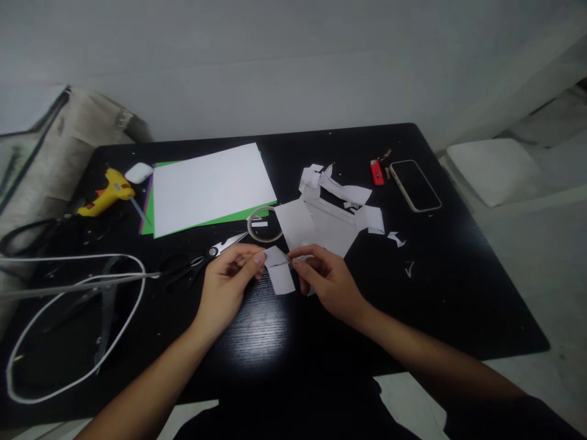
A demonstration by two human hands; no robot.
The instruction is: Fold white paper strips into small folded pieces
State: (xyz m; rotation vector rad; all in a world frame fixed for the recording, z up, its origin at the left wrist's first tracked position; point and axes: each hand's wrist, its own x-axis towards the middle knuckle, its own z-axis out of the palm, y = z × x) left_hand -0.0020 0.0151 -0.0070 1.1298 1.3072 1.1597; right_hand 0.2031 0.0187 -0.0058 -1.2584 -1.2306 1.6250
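Note:
A small folded piece of white paper is held between both hands above the black table. My left hand pinches its left edge between thumb and fingers. On the other side, my right hand grips its right edge, with some fingers curled out of sight beneath. Just beyond the hands lie cut white paper sheets and curled scraps. A roll of tape rests left of those sheets. The scissors lie beside my left hand, blades toward the tape.
White paper lies over green sheets at the back left, near a yellow glue gun and a white case. A white cable loops at left. A red lighter and a phone lie right.

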